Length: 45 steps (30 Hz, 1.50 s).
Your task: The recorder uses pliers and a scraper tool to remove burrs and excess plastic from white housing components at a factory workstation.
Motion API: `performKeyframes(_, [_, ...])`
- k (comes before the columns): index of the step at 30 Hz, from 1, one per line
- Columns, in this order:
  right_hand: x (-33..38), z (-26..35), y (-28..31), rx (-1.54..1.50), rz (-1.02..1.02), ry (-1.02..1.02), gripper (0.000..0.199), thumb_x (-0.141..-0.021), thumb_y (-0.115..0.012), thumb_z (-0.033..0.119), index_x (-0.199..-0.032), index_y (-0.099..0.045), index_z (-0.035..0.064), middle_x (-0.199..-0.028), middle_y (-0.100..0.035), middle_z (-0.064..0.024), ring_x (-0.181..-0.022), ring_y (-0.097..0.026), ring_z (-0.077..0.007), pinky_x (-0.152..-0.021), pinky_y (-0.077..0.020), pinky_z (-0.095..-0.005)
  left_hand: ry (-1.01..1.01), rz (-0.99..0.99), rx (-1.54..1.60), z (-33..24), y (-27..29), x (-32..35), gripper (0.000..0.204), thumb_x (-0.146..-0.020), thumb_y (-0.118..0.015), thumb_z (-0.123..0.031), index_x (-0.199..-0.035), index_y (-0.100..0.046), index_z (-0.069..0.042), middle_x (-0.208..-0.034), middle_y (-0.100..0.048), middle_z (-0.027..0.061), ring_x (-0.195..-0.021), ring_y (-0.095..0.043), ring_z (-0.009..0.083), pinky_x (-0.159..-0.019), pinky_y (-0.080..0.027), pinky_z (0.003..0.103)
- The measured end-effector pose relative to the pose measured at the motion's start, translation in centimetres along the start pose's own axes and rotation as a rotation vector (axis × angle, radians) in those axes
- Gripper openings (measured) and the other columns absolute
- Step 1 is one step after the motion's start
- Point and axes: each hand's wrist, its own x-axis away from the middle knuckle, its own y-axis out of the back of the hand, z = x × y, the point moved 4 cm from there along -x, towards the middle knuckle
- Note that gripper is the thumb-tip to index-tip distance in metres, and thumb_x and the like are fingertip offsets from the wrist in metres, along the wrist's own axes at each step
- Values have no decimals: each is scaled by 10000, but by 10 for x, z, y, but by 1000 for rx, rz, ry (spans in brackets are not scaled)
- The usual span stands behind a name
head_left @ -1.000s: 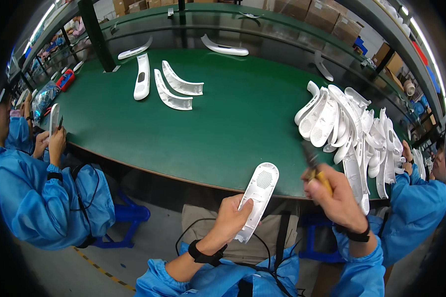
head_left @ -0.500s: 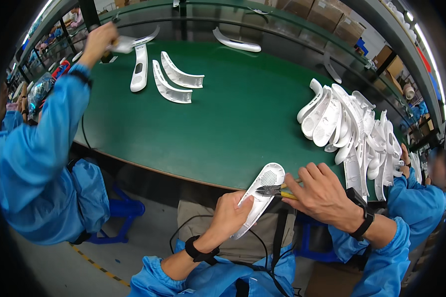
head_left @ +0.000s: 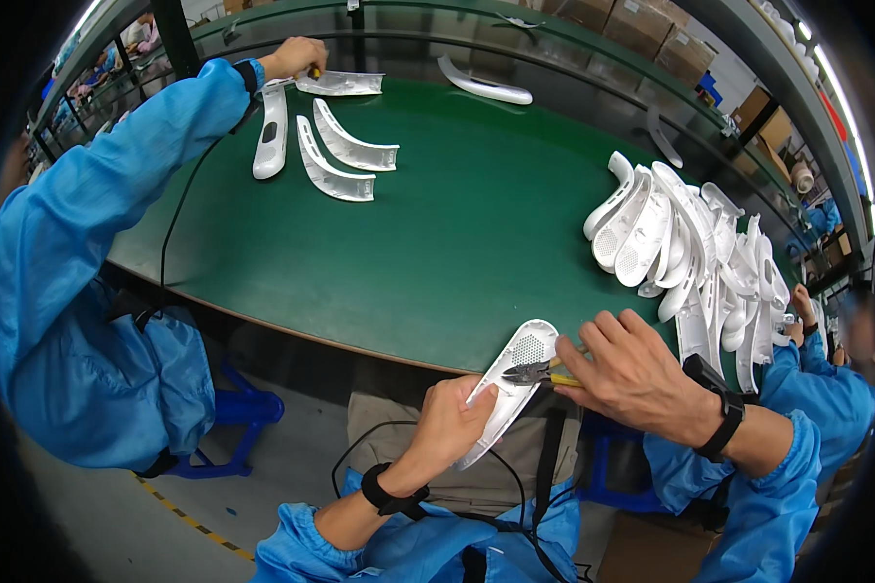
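Plastic cover (head_left: 508,396) beneath pliers (head_left: 527,373)

White and perforated at one end, it sits at five o'clock, by the tabletop's (head_left: 457,262) near edge, pinched in the left hand (head_left: 450,420). The right hand (head_left: 632,379) is wrapped round the pliers' yellow handles. Similar covers (head_left: 692,255) lie heaped at three o'clock.

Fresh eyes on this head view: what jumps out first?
Probably the big heap of white shells at the right of the green table. Then, front and centre, the left hand holding one white shell, the right hand holding yellow-handled pliers over its inner face. At left, a co-worker's blue sleeve extends over the table.
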Motion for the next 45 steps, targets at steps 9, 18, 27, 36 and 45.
performKeyframes(9, [0, -1, -7, 47, -4, 59, 361, -833, -684, 360, -868, -620, 6, -709, -479, -44, -706, -495, -187, -603, -378, -308, 7, 40, 17, 1, 0, -2, 313, -1005, -539, -222, -1001, -644, 72, -724, -657, 59, -560, -615, 91, -507, -538, 250])
performKeyframes(18, [2, -6, -23, -298, 149, -30, 336, -887, -660, 345, -796, -608, 26, -613, -551, -94, -521, -598, -275, -484, -475, -395, -137, -30, -183, 3, 5, -3, 315, -1000, -548, -219, -962, -662, 73, -678, -655, 50, -543, -608, 89, -484, -487, 241])
performKeyframes(27, [-4, -18, -21, -615, 380, -217, 416, -955, -558, 392, -950, -699, 1, -643, -623, -214, -600, -611, -407, -590, -515, -474, -153, -57, -296, -8, 7, 0, 308, -993, -542, -204, -935, -666, 72, -641, -647, 55, -538, -600, 80, -482, -472, 252])
performKeyframes(36, [-13, -26, -15, -705, 731, -362, 575, -982, -456, 490, -873, -674, -31, -812, -647, -286, -837, -635, -464, -773, -505, -505, 9, -12, -181, -9, 6, -4, 309, -987, -549, -193, -940, -650, 94, -694, -650, 70, -554, -608, 99, -496, -543, 271])
performKeyframes(45, [6, -16, 4, -1469, -356, -414, 235, -981, -585, 216, -1071, -558, 0, -963, -657, -53, -863, -588, -150, -768, -480, -333, 54, -22, -177, -20, 4, 2, 326, -984, -551, -208, -946, -645, 102, -676, -649, 84, -544, -635, 125, -493, -542, 286])
